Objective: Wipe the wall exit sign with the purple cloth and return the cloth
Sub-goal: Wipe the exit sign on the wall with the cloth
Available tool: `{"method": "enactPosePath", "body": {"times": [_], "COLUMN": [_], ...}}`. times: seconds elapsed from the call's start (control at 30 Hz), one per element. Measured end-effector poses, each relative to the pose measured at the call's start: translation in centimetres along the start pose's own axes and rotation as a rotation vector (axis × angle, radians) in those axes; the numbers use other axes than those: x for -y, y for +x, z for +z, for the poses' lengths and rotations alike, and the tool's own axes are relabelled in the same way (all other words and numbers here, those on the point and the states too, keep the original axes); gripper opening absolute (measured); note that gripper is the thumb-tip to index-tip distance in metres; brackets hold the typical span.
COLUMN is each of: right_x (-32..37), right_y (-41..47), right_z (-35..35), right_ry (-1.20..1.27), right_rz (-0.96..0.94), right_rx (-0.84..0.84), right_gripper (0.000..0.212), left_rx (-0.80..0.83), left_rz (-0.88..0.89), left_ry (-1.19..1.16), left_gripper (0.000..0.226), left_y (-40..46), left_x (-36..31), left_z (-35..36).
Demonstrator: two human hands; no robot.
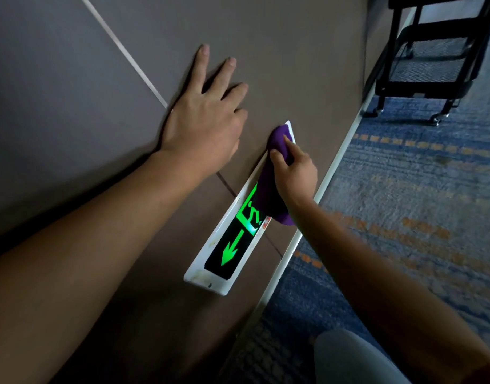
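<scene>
The exit sign (229,245) sits low on the wall (72,65), just above the floor (404,217). The cloth (268,189) lies on the sign's far end under the right hand (293,176); the left hand (208,117) rests flat on the wall to its left. A cart (432,51) stands on the floor beyond.

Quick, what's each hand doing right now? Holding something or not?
Left hand: open, fingers spread flat against the wall, holding nothing.
Right hand: grips the purple cloth, pressing it on the exit sign.
</scene>
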State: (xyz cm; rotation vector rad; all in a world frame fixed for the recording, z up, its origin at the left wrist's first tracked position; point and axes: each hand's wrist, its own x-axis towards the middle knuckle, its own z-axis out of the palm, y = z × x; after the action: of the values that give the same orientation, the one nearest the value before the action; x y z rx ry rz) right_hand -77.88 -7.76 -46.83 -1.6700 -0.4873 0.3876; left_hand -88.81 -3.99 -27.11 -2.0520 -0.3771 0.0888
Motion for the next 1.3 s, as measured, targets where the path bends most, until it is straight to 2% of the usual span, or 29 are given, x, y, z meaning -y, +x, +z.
{"method": "enactPosePath", "body": {"times": [0.23,0.43,0.6,0.73,1.07,1.17,1.3], "right_x": [-0.5,0.6,1.3,1.3,0.6,0.5,-0.2], "right_y": [-4.2,-0.1,4.4,5.0,-3.3,-6.4,-8.1], "right_z": [0.5,-0.1,-0.9,-1.2,0.5,1.1,0.9], "right_ry": [-0.013,-0.029,-0.018,-0.020,-0.059,-0.052,-0.052], "right_rz": [-0.061,-0.061,0.016,0.029,-0.035,-0.050,-0.082], "right_rx": [0.066,0.050,0.022,0.031,0.015,0.032,0.062], "right_gripper": [0.051,0.050,0.050,0.051,0.051,0.051,0.052], "left_rx": [-0.006,0.003,0.005,0.022,0.034,0.038,0.066], "left_rz": [-0.002,0.003,0.001,0.012,0.032,0.001,0.046], "left_ry": [-0.023,-0.023,-0.035,-0.034,-0.047,-0.030,0.025], "left_gripper": [0.044,0.047,0.046,0.046,0.043,0.048,0.056], "left_y": [-0.2,-0.3,-0.3,-0.2,-0.9,-2.7,-5.4], "left_x": [0.1,0.1,0.2,0.2,-0.1,-0.8,-1.8], "left_z": [0.0,-0.3,-0.3,-0.2,-0.5,-0.4,-0.4]}}
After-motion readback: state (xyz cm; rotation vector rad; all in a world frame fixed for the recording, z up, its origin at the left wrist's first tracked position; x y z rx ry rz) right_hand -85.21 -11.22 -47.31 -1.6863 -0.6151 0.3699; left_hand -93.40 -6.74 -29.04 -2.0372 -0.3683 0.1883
